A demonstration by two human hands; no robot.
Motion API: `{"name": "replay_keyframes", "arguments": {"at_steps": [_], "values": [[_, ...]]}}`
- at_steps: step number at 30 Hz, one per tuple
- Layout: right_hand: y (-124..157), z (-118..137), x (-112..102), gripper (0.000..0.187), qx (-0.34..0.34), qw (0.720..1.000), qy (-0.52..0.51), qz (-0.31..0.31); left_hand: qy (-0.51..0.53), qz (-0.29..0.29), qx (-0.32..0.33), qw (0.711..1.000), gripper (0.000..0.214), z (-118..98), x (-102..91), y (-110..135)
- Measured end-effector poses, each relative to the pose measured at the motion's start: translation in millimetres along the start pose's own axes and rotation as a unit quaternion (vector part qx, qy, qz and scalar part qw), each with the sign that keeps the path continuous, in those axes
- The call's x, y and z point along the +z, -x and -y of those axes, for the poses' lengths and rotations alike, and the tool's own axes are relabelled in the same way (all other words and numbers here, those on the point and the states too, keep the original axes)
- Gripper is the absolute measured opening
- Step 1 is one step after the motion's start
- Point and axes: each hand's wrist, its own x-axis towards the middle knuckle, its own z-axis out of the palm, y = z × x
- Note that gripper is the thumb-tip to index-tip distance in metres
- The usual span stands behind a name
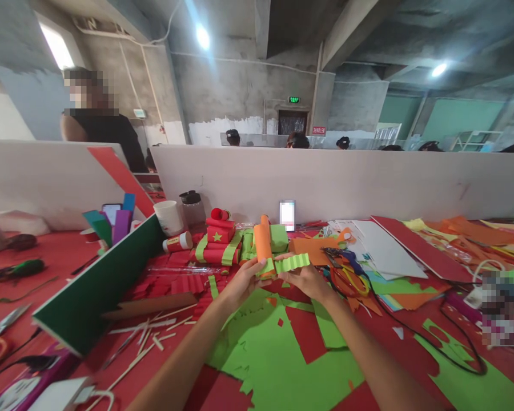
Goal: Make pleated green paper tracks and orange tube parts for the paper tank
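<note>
My left hand point(249, 276) is closed round the lower end of an orange paper tube point(263, 244), in front of a block of green paper pieces point(278, 237). Between the fingers of my right hand point(307, 281) is a pleated light-green paper strip point(294, 262), its inner end meeting the foot of the tube. Whether the two are joined there cannot be made out. To the left stands a red paper model point(219, 235) with a yellow star and green bands. Cut green paper sheets point(265, 348) lie beneath my forearms.
Yellow-handled scissors point(354, 281) and a black cable point(415, 334) lie to the right, near white boards point(389, 251). A dark green board point(98, 291) stands on the left beside paper cups point(168, 216). A lit phone point(287, 216) leans on the partition point(346, 182); people are beyond it.
</note>
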Motion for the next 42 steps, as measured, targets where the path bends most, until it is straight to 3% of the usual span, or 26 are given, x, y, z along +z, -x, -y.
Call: {"name": "replay_keyframes", "arguments": {"at_steps": [7,13,18,24,38,42], "values": [[1,3,-2,0.04,-0.004,0.998,-0.036,0.051,-0.038,0.012,-0.004,0.999,0.043,-4,7.7,6],[3,1,8,0.057,-0.02,0.996,-0.091,0.005,-0.059,0.03,0.008,0.998,0.043,-4,11.1,7],[3,0,11,0.048,-0.053,0.997,-0.042,-0.025,-0.087,-0.005,0.007,0.996,0.041,-1,11.7,7],[2,7,9,0.033,-0.083,0.996,-0.031,-0.009,-0.132,-0.015,0.034,0.991,0.05,-3,16.0,8],[2,5,11,0.039,-0.067,0.996,-0.055,-0.01,-0.214,-0.04,0.094,0.971,0.045,2,10.5,6],[1,3,11,0.036,-0.063,0.995,-0.079,-0.01,-0.221,-0.036,0.083,0.971,0.046,-1,11.4,7]]}}
